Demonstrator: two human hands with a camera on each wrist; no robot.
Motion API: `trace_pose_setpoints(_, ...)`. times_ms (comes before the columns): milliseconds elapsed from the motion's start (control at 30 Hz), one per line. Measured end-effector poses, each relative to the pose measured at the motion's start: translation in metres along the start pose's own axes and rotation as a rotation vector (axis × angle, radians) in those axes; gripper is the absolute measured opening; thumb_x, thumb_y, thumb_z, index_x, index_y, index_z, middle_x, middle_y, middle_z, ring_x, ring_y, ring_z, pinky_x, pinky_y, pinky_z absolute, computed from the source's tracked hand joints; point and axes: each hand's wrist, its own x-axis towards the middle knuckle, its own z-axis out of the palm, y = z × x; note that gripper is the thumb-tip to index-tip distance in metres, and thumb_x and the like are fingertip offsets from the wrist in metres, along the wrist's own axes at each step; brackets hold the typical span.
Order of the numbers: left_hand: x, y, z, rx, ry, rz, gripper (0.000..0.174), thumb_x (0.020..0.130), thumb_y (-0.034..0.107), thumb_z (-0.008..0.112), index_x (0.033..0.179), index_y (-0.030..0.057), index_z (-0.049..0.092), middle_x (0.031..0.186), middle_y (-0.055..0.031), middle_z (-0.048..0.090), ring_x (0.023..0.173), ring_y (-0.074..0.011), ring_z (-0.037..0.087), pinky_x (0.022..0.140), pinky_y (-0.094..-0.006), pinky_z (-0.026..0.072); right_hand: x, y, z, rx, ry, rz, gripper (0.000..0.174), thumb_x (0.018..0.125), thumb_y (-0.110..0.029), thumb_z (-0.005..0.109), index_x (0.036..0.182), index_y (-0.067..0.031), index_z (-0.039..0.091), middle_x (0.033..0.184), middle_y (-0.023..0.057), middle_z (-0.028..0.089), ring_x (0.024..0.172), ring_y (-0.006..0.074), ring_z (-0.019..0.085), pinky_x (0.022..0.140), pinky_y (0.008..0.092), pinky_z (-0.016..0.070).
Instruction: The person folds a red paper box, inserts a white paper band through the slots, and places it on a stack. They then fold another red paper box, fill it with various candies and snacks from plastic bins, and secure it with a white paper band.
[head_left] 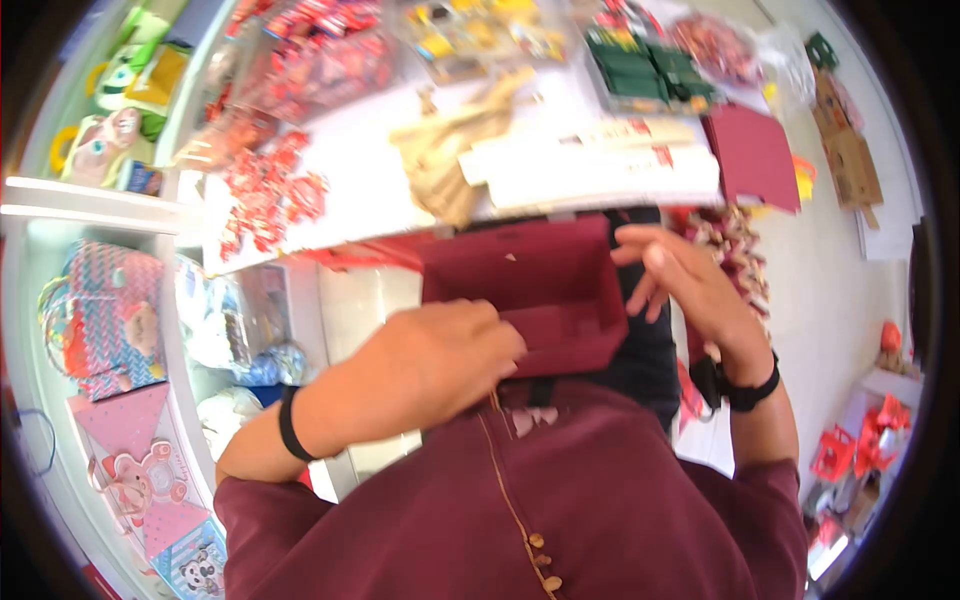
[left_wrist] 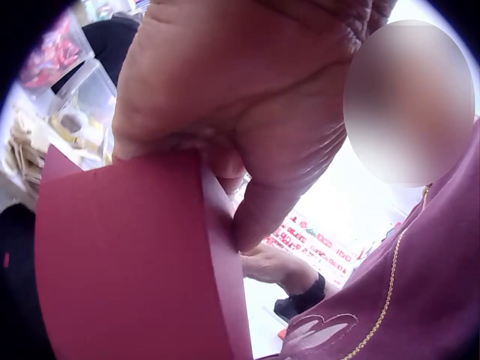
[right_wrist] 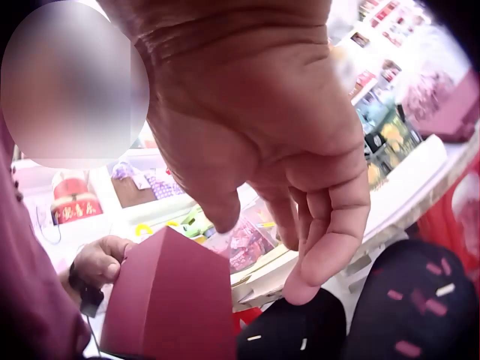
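A dark red open-topped box [head_left: 520,270] lies in front of the person's torso, its hollow inside facing up. The left hand [head_left: 430,360] grips its near left edge; in the left wrist view the fingers and thumb of that hand [left_wrist: 240,97] pinch the wall of the box [left_wrist: 127,255]. Beside the box's right end, the right hand [head_left: 690,285] is held with fingers spread and loosely bent, holding nothing. The right wrist view has this hand [right_wrist: 262,142] above and apart from the box [right_wrist: 180,300], with the left hand [right_wrist: 105,259] at the box's far edge.
Beyond the box stands a white table [head_left: 350,190] with red wrapped sweets [head_left: 270,190], a tan cloth-like item [head_left: 445,150], white flat packs [head_left: 600,170], dark green boxes [head_left: 650,75] and a dark red panel [head_left: 750,155]. Shelves with gift bags [head_left: 115,310] line the left.
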Motion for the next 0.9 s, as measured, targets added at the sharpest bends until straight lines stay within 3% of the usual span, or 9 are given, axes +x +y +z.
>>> trace_pose_setpoints(133,0.0,0.008,-0.028,0.277,0.142,0.066,0.021,0.083,0.01,0.076,0.102,0.0121,0.068,0.086,-0.0045,0.06,0.076,-0.0254,0.063,0.064,-0.0376,0.0513,0.02,-0.028,0.003,-0.004,-0.187,-0.148,0.067,0.101,-0.053,0.06,0.145,-0.0024,0.054,0.118,0.0093,0.067,0.087,0.0161,0.069,0.07,0.0281,0.0533)
trace_pose_setpoints(333,0.014,-0.024,-0.046,0.442,0.34,0.063,0.025,0.08,0.01,0.077,0.102,0.0136,0.068,0.086,-0.0031,0.059,0.076,-0.0237,0.06,0.066,-0.0379,0.0471,0.05,-0.065,0.012,-0.121,-0.091,-0.404,0.068,0.098,-0.051,0.066,0.144,-0.0026,0.055,0.126,0.0083,0.063,0.088,0.0111,0.062,0.075,0.0268,0.0496)
trace_pose_setpoints(467,0.028,-0.051,-0.051,0.502,0.383,0.091,0.022,0.081,0.011,0.074,0.101,0.0134,0.065,0.086,-0.0028,0.058,0.079,-0.0225,0.06,0.069,-0.0372,0.0456,0.081,-0.087,0.02,-0.132,0.077,-0.31,0.043,0.097,-0.033,0.065,0.129,-0.0045,0.062,0.096,0.0023,0.064,0.077,0.0074,0.055,0.071,0.0257,0.0466)
trace_pose_setpoints(500,0.032,-0.059,-0.051,0.514,0.383,0.106,0.02,0.082,0.011,0.073,0.1,0.0134,0.064,0.086,-0.0026,0.057,0.079,-0.0222,0.06,0.069,-0.037,0.0453,0.088,-0.09,0.021,-0.175,0.111,-0.303,0.033,0.096,-0.027,0.063,0.117,-0.0015,0.063,0.082,0.0007,0.058,0.073,0.0077,0.053,0.067,0.0263,0.0439)
trace_pose_setpoints(600,0.039,-0.077,-0.052,0.528,0.369,0.131,0.016,0.083,0.012,0.07,0.097,0.0126,0.061,0.085,-0.0018,0.055,0.079,-0.0215,0.058,0.073,-0.0363,0.0447,0.115,-0.083,0.021,-0.388,0.237,-0.34,0.027,0.097,-0.023,0.06,0.11,0.0006,0.063,0.077,0.0021,0.056,0.07,0.0091,0.051,0.062,0.0282,0.0411)
trace_pose_setpoints(667,0.04,-0.087,-0.053,0.526,0.343,0.146,0.017,0.082,0.012,0.07,0.095,0.0124,0.06,0.085,-0.0017,0.055,0.079,-0.0214,0.058,0.074,-0.0366,0.0443,0.129,-0.078,0.029,-0.305,0.241,-0.412,0.022,0.099,-0.02,0.058,0.103,0.0021,0.063,0.072,0.0025,0.055,0.067,0.0091,0.049,0.059,0.0306,0.0389)
trace_pose_setpoints(700,0.04,-0.088,-0.058,0.562,0.25,0.11,0.02,0.084,0.018,0.072,0.101,0.0115,0.063,0.092,-0.0034,0.058,0.088,-0.0231,0.061,0.083,-0.0375,0.0461,0.134,-0.077,0.029,-0.307,0.235,-0.399,0.022,0.099,-0.019,0.058,0.101,0.0021,0.063,0.071,0.0022,0.054,0.066,0.009,0.049,0.059,0.0305,0.0387)
trace_pose_setpoints(833,0.033,-0.102,-0.106,0.319,0.427,0.21,0.043,0.086,0.029,0.08,0.122,0.0109,0.067,0.111,-0.0099,0.067,0.108,-0.03,0.064,0.098,-0.042,0.0469,0.137,-0.079,0.031,-0.356,0.247,-0.378,0.02,0.101,-0.017,0.059,0.097,0.0023,0.064,0.067,0.0004,0.054,0.064,0.008,0.048,0.058,0.0289,0.0379)
trace_pose_setpoints(900,0.02,-0.14,-0.168,0.306,0.602,0.091,0.027,0.095,0.021,0.074,0.117,0.0069,0.07,0.109,-0.0066,0.071,0.104,-0.0227,0.068,0.086,-0.0358,0.0533,0.131,-0.082,0.033,-0.35,0.269,-0.377,0.016,0.101,-0.013,0.06,0.094,0.0015,0.064,0.067,0.0006,0.055,0.064,0.0074,0.048,0.058,0.0284,0.0381)
